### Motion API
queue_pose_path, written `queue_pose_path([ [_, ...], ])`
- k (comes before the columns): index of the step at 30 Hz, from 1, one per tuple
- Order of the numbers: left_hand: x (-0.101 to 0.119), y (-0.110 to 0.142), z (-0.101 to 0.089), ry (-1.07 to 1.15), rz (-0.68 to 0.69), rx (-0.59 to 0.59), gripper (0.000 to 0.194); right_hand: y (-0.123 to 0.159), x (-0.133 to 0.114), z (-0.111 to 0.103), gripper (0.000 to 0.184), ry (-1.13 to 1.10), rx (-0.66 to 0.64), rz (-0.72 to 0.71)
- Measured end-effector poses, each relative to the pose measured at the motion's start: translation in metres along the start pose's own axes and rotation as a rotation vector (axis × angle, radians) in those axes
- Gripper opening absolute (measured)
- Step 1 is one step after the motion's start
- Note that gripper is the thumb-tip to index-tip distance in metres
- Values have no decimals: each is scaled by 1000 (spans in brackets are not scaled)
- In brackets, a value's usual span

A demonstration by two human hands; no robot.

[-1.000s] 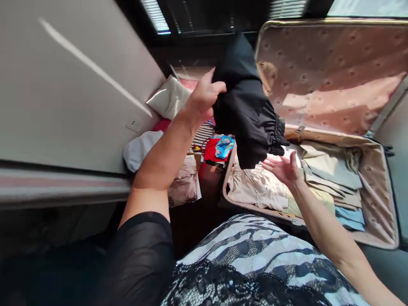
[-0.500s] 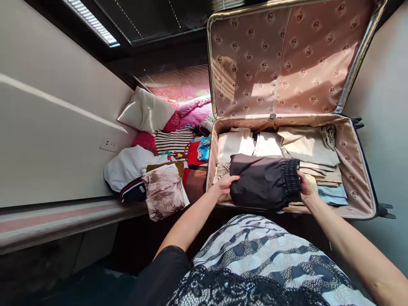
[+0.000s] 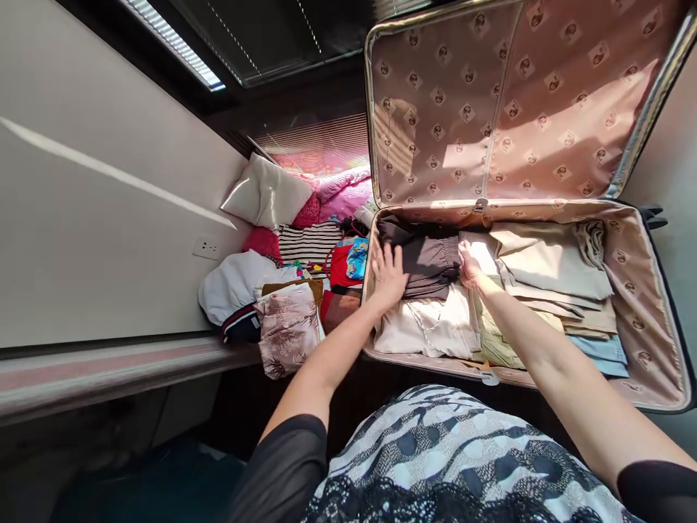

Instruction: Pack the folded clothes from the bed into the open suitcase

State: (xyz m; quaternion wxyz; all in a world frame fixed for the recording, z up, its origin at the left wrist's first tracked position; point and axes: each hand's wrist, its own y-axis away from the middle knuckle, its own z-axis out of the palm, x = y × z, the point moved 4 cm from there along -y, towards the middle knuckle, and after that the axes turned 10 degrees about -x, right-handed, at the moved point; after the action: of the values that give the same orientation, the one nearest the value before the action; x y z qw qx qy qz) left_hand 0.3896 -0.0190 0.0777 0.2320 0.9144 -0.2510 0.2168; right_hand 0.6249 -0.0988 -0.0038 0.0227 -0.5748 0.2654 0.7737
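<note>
An open suitcase (image 3: 653,341) with patterned pink lining stands before me, its lid up. A folded dark garment (image 3: 428,258) lies in its far left corner on top of folded light clothes. My left hand (image 3: 388,274) rests flat with fingers spread on the garment's left edge. My right hand (image 3: 469,266) has its fingers curled against the garment's gathered right edge. A cream garment (image 3: 430,327) lies just in front of it.
Beige and green folded clothes (image 3: 549,272) fill the suitcase's right side. Left of the case lies a heap: a white pillow (image 3: 266,192), striped cloth (image 3: 308,243), red bag (image 3: 340,267), floral cloth (image 3: 287,327). A white wall with a socket (image 3: 207,248) runs along the left.
The dark garment went from held up in my left hand, down to the suitcase's near edge, then back into the far left corner. Both hands followed it.
</note>
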Motion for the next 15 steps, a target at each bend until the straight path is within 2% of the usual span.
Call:
queue_pose_path([
  [3, 10, 7, 40, -206, -5, -100, 96, 4, 4, -3, 97, 220, 150, 43],
  [4, 10, 6, 46, -233, -1, -123, 96, 9, 1, -2, 99, 371, 187, 32],
  [6, 10, -4, 47, -254, 35, -130, 95, 22, -9, 9, 93, 719, 190, -61],
  [8, 8, -24, 36, -257, 91, -93, 92, 36, -12, 33, 81, 1014, 87, -198],
  [10, 3, -51, 23, -256, 114, -55, 86, 48, -2, 63, 76, 1210, -77, -263],
  [12, -7, -80, 18, -245, 83, -74, 81, 56, 19, 86, 77, 1354, -200, -209],
  [15, -26, -114, 28, -215, 27, -192, 80, 57, 55, 102, 79, 1517, -250, -82],
])
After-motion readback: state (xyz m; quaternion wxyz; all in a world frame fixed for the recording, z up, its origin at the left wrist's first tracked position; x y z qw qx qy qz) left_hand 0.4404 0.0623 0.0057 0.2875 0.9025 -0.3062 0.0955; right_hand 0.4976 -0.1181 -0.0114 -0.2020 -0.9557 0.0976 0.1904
